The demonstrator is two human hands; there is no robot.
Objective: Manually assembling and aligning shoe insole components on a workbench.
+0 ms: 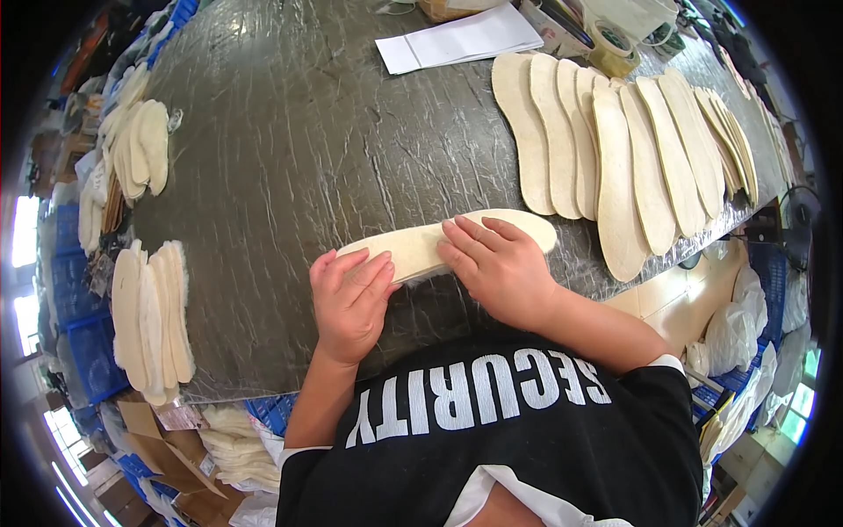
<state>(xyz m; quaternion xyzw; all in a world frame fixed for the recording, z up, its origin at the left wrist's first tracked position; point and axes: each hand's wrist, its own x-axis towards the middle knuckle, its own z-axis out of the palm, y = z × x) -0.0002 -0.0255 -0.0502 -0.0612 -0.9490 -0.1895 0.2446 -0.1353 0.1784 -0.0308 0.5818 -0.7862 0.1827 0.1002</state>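
Observation:
A long cream insole (411,249) lies slantwise near the table's front edge, with what looks like a fuzzy layer showing along its near side. My left hand (353,303) rests on its left end, fingers stretched over the top. Across the right half of the insole, my right hand (500,263) lies flat with fingers spread, touching the upper face. The rounded right end sticks out past that hand. Both thumbs are mostly hidden from view.
Overlapping rows of cream insoles (622,176) cover the table's right side. Fuzzy insoles (151,316) are stacked along the left edge, with another pile (145,149) farther back. White paper (461,40) and tape rolls (615,48) sit at the back of the dark table (263,176).

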